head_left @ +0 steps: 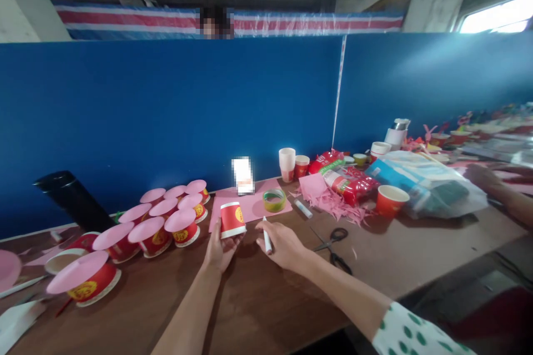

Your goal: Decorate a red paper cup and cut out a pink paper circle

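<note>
My left hand (220, 252) is wrapped around a red paper cup (231, 219) with a yellow emblem, held upside down just above the brown table (258, 305). My right hand (282, 244) grips a white pen-like stick (267, 241) close to the cup's right side. Behind the cup lies a pink paper sheet (254, 206) with a green tape roll (274, 199) on it. A pair of black scissors (333, 246) lies to the right of my right hand.
Several upturned red cups capped with pink discs (146, 230) crowd the left side. A black flask (71, 198) lies at the far left. Pink paper scraps (333, 204), an upright red cup (389, 200), plastic bags (425, 184) and another person's arm (502, 191) fill the right. A blue partition (166, 105) backs the table.
</note>
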`<state>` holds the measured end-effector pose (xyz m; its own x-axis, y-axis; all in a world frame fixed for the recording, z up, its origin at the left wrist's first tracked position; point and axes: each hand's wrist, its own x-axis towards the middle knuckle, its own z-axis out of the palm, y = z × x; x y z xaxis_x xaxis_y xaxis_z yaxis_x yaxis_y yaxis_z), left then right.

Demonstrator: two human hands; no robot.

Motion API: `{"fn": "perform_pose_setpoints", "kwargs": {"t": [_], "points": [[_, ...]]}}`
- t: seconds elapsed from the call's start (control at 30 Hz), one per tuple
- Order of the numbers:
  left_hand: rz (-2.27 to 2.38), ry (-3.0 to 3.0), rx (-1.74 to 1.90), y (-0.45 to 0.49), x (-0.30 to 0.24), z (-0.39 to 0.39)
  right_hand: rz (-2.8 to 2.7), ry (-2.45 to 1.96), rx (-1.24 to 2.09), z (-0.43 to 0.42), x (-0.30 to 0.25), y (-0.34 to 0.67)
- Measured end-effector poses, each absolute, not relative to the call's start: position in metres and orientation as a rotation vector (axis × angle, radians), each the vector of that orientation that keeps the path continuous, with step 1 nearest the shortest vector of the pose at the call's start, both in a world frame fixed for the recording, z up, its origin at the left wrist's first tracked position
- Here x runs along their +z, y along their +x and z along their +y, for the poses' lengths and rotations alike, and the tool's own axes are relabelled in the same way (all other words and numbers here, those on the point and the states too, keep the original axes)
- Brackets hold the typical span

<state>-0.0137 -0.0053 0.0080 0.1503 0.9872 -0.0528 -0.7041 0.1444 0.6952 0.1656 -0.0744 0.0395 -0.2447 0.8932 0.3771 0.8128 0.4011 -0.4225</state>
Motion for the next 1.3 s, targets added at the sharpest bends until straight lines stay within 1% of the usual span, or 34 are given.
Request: {"fn": "perform_pose_setpoints", "kwargs": {"t": [0.07, 0.13, 0.3, 0.37, 0.53, 0.77, 1.0, 1.3], "points": [[0.573, 0.579, 1.331, -0.013, 0.010, -0.006, -2.108, -1.387, 0.164, -0.091, 0.046, 0.187], [0.568, 0.570, 1.319, -0.012, 0.012, -0.006, -2.104, -1.416, 0.097, -0.111, 0.045, 0.213], [0.580, 0.574, 1.324, -0.010, 0.015, -0.006, -2.059, -1.645, -0.115, -0.151, 0.020, 0.276], [0.579, 0.587, 1.312, -0.010, 0.014, -0.006, -2.064, -1.736, -0.146, -0.157, 0.012, 0.293], [0.579, 0.594, 1.314, -0.011, 0.012, -0.004, -2.034, -1.795, -0.048, -0.152, 0.008, 0.316], [0.581, 0.583, 1.304, -0.012, 0.012, -0.005, -1.978, -1.841, -0.232, -0.133, 0.012, 0.331], [0.569, 0.596, 1.303, -0.012, 0.012, -0.005, -2.098, -1.802, -0.196, -0.126, 0.020, 0.349], [0.581, 0.584, 1.288, -0.011, 0.012, -0.004, -1.910, -2.121, -0.399, -0.129, 0.018, 0.368]]}}
